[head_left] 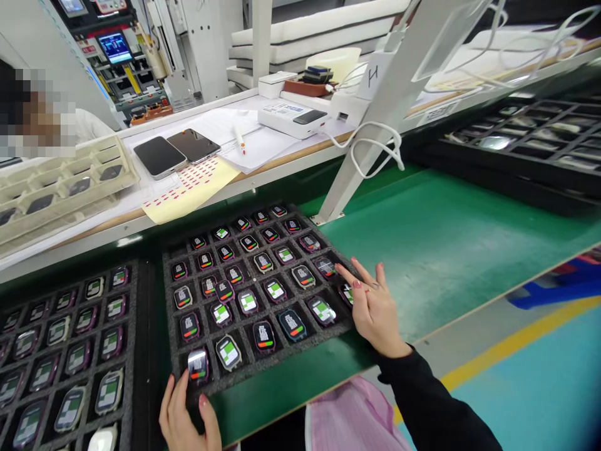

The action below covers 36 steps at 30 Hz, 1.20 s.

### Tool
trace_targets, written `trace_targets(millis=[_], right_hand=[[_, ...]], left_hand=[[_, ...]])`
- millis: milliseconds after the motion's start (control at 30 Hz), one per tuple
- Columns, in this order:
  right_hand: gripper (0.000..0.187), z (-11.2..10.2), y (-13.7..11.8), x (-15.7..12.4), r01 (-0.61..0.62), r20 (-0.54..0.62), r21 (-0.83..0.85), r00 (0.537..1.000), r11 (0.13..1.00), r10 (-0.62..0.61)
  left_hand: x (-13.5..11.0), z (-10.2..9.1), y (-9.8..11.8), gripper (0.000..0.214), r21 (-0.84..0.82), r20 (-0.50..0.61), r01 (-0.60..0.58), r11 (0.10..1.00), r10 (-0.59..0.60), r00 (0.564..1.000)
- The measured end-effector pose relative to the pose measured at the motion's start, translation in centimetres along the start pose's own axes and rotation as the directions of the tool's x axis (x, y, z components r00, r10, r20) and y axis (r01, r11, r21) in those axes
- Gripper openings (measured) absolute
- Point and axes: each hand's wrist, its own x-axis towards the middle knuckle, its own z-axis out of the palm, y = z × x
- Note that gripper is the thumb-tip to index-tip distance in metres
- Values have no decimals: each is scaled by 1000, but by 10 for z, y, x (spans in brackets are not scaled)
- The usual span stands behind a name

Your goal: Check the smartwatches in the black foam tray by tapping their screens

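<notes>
A black foam tray (pixel 165 294) holds several small watch units with lit screens in its pockets. My left hand (pixel 188 416) is at the tray's near left corner, thumb and fingers around a watch unit (pixel 198 366) sitting in the front pocket. My right hand (pixel 373 307) rests at the tray's right edge, fingers stretched out and spread, tips touching the units nearest that edge. It holds nothing.
A second foam tray (pixel 134 351) of watch units lies to the left on the green mat (pixel 446 244). A raised shelf (pixel 282 166) above carries two phones, papers, a yellow sticker sheet and a beige tray. Black trays sit far right. Another person is at upper left.
</notes>
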Motion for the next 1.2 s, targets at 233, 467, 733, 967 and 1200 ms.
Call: trace_targets(millis=[233,467,733,967,1200], right_hand=[[43,2,3,0,-8,57,-36,998,999,10],[43,1,0,0,-30,29,-18,999,999,30],[41,0,3,2,-45,50,23,998,999,44],[43,6,13,48,28,255,75,966,997,-47],[53,44,38,100,176,448,77,873,981,-192]], left_hand=[[-1,0,0,46,2,6,3,1000,-3,1000],[-1,0,0,45,-3,5,22,1000,-22,1000],[-1,0,3,43,-9,-3,29,1000,-29,1000],[-5,2,0,41,-55,0,82,995,-82,997],[-6,3,3,41,-49,-41,94,994,-96,994]])
